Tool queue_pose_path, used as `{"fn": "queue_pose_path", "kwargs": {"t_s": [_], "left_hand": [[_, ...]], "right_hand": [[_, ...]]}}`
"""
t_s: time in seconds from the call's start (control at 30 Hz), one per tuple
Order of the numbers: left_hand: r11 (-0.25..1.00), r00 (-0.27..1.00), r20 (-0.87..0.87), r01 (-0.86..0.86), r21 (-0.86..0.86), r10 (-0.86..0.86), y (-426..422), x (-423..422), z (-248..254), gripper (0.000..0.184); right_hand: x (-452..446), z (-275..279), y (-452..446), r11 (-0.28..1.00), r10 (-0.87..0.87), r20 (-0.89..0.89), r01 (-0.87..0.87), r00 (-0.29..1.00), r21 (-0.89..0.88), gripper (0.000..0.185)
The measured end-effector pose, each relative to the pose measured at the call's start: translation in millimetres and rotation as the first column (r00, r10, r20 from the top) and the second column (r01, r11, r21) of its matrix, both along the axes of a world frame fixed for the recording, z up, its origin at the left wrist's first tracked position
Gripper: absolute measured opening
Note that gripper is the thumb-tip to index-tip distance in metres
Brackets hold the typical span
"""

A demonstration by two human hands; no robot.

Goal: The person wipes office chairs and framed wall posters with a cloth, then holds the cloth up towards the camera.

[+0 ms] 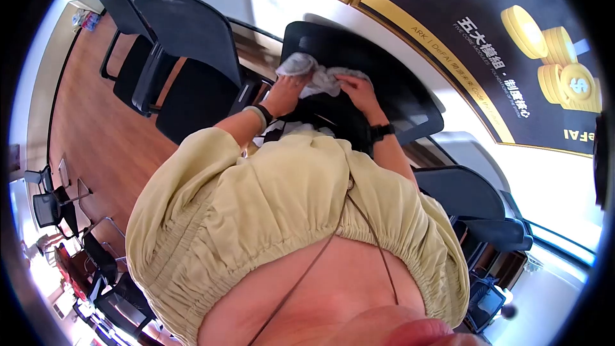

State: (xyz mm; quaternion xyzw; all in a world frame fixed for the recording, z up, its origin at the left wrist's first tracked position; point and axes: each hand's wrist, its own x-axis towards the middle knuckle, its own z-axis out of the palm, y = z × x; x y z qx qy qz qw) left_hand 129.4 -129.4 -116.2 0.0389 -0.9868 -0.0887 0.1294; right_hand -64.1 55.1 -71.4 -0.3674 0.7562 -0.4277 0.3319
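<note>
A crumpled light-grey cloth (328,82) is stretched between my two hands, in front of a black chair's backrest (400,93). My left hand (286,95), with bands on its wrist, is closed on the cloth's bunched left end. My right hand (360,93), with a dark band on its wrist, has its fingers closed on the right end. The cloth's middle hangs in loose folds. Whether it touches the chair I cannot tell. My sleeves and torso hide the lower part of this chair.
Two black chairs (186,38) stand close on the left, over a wooden floor (96,115). Another black chair (458,192) is on the right. A wall with a dark poster (448,0) runs behind. More chairs and furniture (48,208) are farther off at the left.
</note>
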Motion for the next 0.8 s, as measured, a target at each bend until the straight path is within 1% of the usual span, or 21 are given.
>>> {"fn": "queue_pose_path", "kwargs": {"t_s": [0.03, 0.07, 0.13, 0.2, 0.23, 0.27, 0.33, 0.37, 0.4, 0.43, 0.5, 0.53, 0.57, 0.63, 0.8], "left_hand": [[0.995, 0.994, 0.065, 0.080, 0.063, -0.084, 6.8, -2.1, -2.4, 0.072], [0.993, 0.971, 0.215, 0.096, 0.064, -0.107, 19.3, -7.7, 7.8, 0.074], [0.986, 0.978, 0.151, 0.132, 0.105, -0.147, 36.1, -21.6, 4.2, 0.075], [0.976, 0.978, 0.170, 0.086, 0.201, -0.121, 54.0, -29.6, 9.2, 0.075], [0.967, 0.978, 0.177, 0.062, 0.246, -0.108, 59.2, -36.6, 12.5, 0.075], [0.969, 0.985, 0.055, 0.148, 0.197, -0.162, 61.8, -42.8, 17.5, 0.076], [0.953, 0.946, -0.167, 0.294, 0.075, -0.279, 64.8, -50.6, 33.3, 0.076], [0.945, 0.946, -0.172, 0.298, 0.132, -0.274, 65.7, -59.1, 49.5, 0.076], [0.944, 0.930, -0.247, 0.307, 0.117, -0.272, 64.9, -68.3, 68.4, 0.076], [0.944, 0.908, -0.321, 0.315, 0.101, -0.269, 64.2, -76.9, 87.9, 0.076], [0.954, 0.869, -0.434, 0.293, 0.064, -0.238, 63.9, -90.0, 119.7, 0.075], [0.963, 0.853, -0.476, 0.266, 0.042, -0.215, 63.3, -95.8, 132.9, 0.075], [0.971, 0.833, -0.518, 0.237, 0.020, -0.193, 61.6, -101.6, 145.1, 0.076], [0.975, 0.840, -0.521, 0.212, 0.059, -0.151, 52.8, -111.5, 167.5, 0.076], [0.979, 0.807, -0.591, 0.128, 0.158, -0.010, 21.0, -128.6, 197.0, 0.081]], "right_hand": [[-1.6, -5.4, 17.0, 0.999, -0.033, -0.023, 0.033, 0.999, -0.018, 0.029], [-3.0, -10.9, 36.5, 0.997, -0.067, -0.047, 0.065, 0.997, -0.039, 0.029], [-8.8, -22.1, 79.1, 0.990, -0.140, 0.040, 0.141, 0.989, -0.014, 0.031], [-15.6, -25.8, 118.4, 0.942, -0.328, 0.269, 0.294, 0.905, 0.160, 0.034], [-9.5, -11.0, 133.4, 0.918, -0.396, 0.345, 0.379, 0.851, 0.118, 0.036], [-1.6, 12.2, 145.2, 0.883, -0.450, 0.423, 0.462, 0.786, 0.081, 0.037], [-3.1, 32.4, 171.3, 0.845, -0.437, 0.517, 0.533, 0.736, -0.045, 0.036], [-3.0, 43.3, 179.9, 0.818, -0.420, 0.564, 0.565, 0.711, -0.104, 0.036], [-0.4, 63.1, 180.9, 0.787, -0.430, 0.537, 0.593, 0.725, -0.171, 0.035], [5.7, 99.1, 172.6, 0.750, -0.558, 0.436, 0.654, 0.706, -0.100, 0.034], [15.0, 140.8, 165.9, 0.683, -0.609, 0.383, 0.705, 0.695, -0.193, 0.033], [17.0, 155.4, 164.0, 0.657, -0.584, 0.388, 0.696, 0.713, -0.290, 0.033], [17.4, 165.9, 159.9, 0.637, -0.528, 0.390, 0.655, 0.755, -0.405, 0.033], [15.3, 179.4, 149.3, 0.614, -0.448, 0.333, 0.556, 0.830, -0.560, 0.034], [4.9, 196.1, 98.2, 0.653, -0.476, 0.051, 0.392, 0.878, -0.648, 0.039]]}}
